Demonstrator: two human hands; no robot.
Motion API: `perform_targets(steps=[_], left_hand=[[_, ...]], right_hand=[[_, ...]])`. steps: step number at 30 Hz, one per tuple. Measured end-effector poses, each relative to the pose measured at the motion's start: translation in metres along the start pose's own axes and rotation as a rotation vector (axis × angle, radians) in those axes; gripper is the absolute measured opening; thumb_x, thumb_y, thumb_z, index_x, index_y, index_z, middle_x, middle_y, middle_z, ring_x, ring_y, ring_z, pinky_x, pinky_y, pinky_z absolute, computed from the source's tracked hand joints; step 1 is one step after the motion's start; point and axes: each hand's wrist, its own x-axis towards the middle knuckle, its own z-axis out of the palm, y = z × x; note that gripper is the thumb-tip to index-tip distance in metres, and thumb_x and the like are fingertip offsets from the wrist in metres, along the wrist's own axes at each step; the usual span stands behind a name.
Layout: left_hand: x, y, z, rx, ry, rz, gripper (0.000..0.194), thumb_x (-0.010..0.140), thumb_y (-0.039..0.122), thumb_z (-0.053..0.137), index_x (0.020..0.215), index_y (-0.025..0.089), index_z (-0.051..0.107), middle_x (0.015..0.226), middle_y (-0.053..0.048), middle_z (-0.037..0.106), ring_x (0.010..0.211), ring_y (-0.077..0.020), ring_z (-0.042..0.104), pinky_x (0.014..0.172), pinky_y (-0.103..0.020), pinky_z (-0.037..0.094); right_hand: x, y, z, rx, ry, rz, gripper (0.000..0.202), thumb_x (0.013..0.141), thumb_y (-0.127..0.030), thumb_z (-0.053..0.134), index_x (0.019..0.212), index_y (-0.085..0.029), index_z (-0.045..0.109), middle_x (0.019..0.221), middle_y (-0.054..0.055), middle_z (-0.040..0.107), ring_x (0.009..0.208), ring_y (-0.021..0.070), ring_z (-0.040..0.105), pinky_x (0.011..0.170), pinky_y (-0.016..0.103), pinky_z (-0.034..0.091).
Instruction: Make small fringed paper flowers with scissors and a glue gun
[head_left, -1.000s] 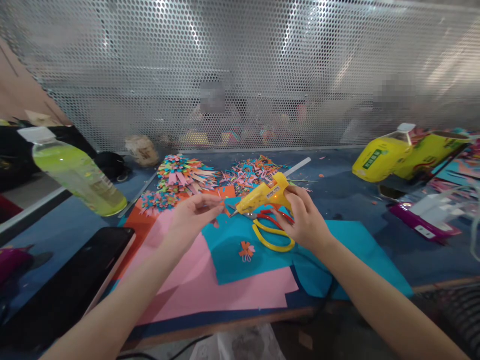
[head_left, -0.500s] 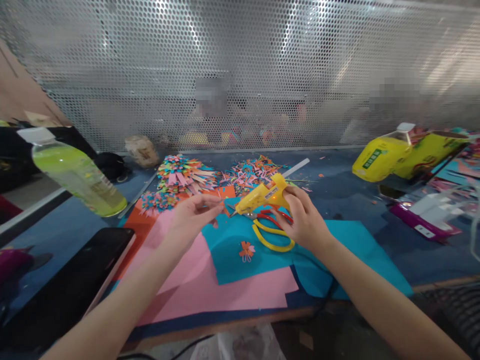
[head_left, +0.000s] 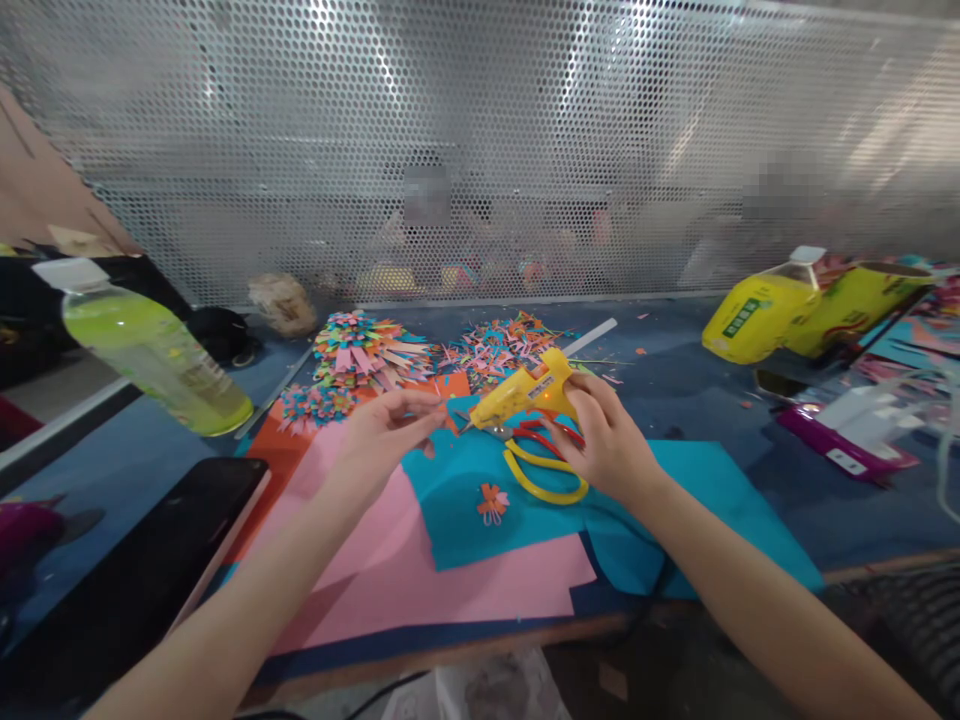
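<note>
My right hand (head_left: pixel 604 430) is wrapped round a yellow glue gun (head_left: pixel 517 393), its nozzle pointing left and down. At that nozzle, my left hand (head_left: pixel 394 430) pinches a small orange paper piece (head_left: pixel 450 422), partly hidden by the fingers. Red-handled scissors and a yellow-handled pair (head_left: pixel 544 490) lie under the gun on blue paper (head_left: pixel 465 535). Nearer me on this sheet rests a small orange and pink paper flower (head_left: pixel 492 503) with looped ends. Pink paper (head_left: pixel 420 595) and orange paper (head_left: pixel 274 450) lie beneath and to the left.
Behind my hands are a colourful paper-strip cone (head_left: pixel 367 350) and a pile of cut strips (head_left: pixel 506 345). A green drink bottle (head_left: pixel 157 350) and black phone (head_left: pixel 142 570) lie left. Yellow bottles (head_left: pixel 761 310) and a purple power strip (head_left: pixel 840 440) are right. Perforated metal stands behind.
</note>
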Motion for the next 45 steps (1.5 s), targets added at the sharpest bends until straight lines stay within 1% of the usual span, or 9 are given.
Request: perform_targets(steps=[14, 23, 27, 28, 30, 32, 34, 39, 45], left_hand=[[0.000, 0.000, 0.000, -0.084, -0.021, -0.020, 0.028, 0.057, 0.030, 0.075, 0.079, 0.016, 0.062, 0.065, 0.000, 0.065, 0.051, -0.0098, 0.056, 0.044, -0.020, 0.042], [-0.003, -0.002, 0.003, -0.055, -0.031, -0.008, 0.028, 0.058, 0.028, 0.074, 0.081, 0.017, 0.063, 0.064, 0.002, 0.063, 0.053, -0.0088, 0.057, 0.048, -0.019, 0.043], [-0.006, 0.001, 0.006, -0.036, -0.052, -0.015, 0.028, 0.059, 0.029, 0.073, 0.082, 0.016, 0.063, 0.067, -0.001, 0.066, 0.052, -0.0089, 0.057, 0.048, -0.020, 0.044], [-0.007, 0.002, 0.006, -0.032, -0.052, -0.016, 0.029, 0.059, 0.030, 0.073, 0.082, 0.016, 0.063, 0.067, -0.001, 0.066, 0.053, -0.0097, 0.057, 0.048, -0.020, 0.044], [-0.008, 0.004, 0.007, -0.027, -0.045, -0.014, 0.029, 0.058, 0.031, 0.073, 0.081, 0.016, 0.063, 0.068, -0.002, 0.067, 0.056, -0.0110, 0.058, 0.049, -0.021, 0.045], [-0.008, 0.005, 0.007, -0.019, -0.029, -0.017, 0.029, 0.057, 0.031, 0.074, 0.080, 0.015, 0.063, 0.067, -0.001, 0.066, 0.054, -0.0106, 0.058, 0.048, -0.021, 0.045], [-0.008, 0.005, 0.007, -0.013, -0.017, -0.022, 0.029, 0.057, 0.029, 0.074, 0.079, 0.015, 0.063, 0.063, 0.000, 0.065, 0.051, -0.0091, 0.056, 0.047, -0.020, 0.044], [-0.008, 0.002, 0.007, -0.001, -0.032, -0.007, 0.026, 0.058, 0.028, 0.073, 0.078, 0.014, 0.064, 0.062, 0.000, 0.065, 0.048, -0.0081, 0.055, 0.046, -0.020, 0.044], [-0.009, 0.002, 0.010, -0.006, -0.039, 0.009, 0.025, 0.059, 0.027, 0.072, 0.077, 0.014, 0.062, 0.063, -0.002, 0.067, 0.045, -0.0079, 0.053, 0.044, -0.020, 0.044]], right_hand=[[0.002, 0.000, 0.000, 0.002, -0.018, 0.026, 0.035, 0.083, -0.026, 0.049, 0.115, -0.017, 0.039, 0.111, 0.017, 0.049, 0.109, 0.0295, 0.047, 0.086, 0.046, 0.047], [-0.008, 0.047, 0.035, -0.051, -0.251, 0.417, 0.033, 0.073, -0.028, 0.058, 0.098, -0.009, 0.049, 0.092, 0.017, 0.055, 0.092, 0.0296, 0.053, 0.075, 0.043, 0.047], [-0.008, 0.039, 0.034, -0.209, -0.306, 0.476, 0.044, 0.071, -0.043, 0.061, 0.100, -0.011, 0.053, 0.098, 0.018, 0.057, 0.093, 0.0338, 0.052, 0.074, 0.050, 0.042], [-0.005, 0.032, 0.029, -0.214, -0.277, 0.443, 0.046, 0.071, -0.046, 0.060, 0.100, -0.010, 0.053, 0.100, 0.019, 0.057, 0.095, 0.0344, 0.050, 0.075, 0.050, 0.041], [0.000, 0.015, 0.015, -0.056, -0.270, 0.202, 0.045, 0.075, -0.046, 0.057, 0.106, -0.014, 0.053, 0.107, 0.015, 0.057, 0.103, 0.0301, 0.048, 0.083, 0.046, 0.037], [0.005, -0.002, 0.004, 0.182, -0.404, -0.144, 0.034, 0.081, -0.041, 0.052, 0.107, -0.019, 0.055, 0.111, 0.010, 0.058, 0.106, 0.0224, 0.048, 0.089, 0.040, 0.035], [0.006, -0.014, -0.002, 0.292, -0.505, -0.327, 0.033, 0.083, -0.041, 0.050, 0.110, -0.022, 0.055, 0.113, 0.006, 0.058, 0.109, 0.0202, 0.046, 0.093, 0.040, 0.031], [0.000, -0.022, 0.008, 0.312, -0.624, -0.437, 0.031, 0.089, -0.036, 0.042, 0.114, -0.021, 0.054, 0.111, 0.005, 0.061, 0.109, 0.0163, 0.047, 0.095, 0.039, 0.028], [-0.005, -0.025, 0.016, 0.232, -0.599, -0.538, 0.032, 0.093, -0.022, 0.030, 0.110, -0.021, 0.058, 0.105, 0.005, 0.064, 0.104, 0.0159, 0.052, 0.093, 0.033, 0.034]])
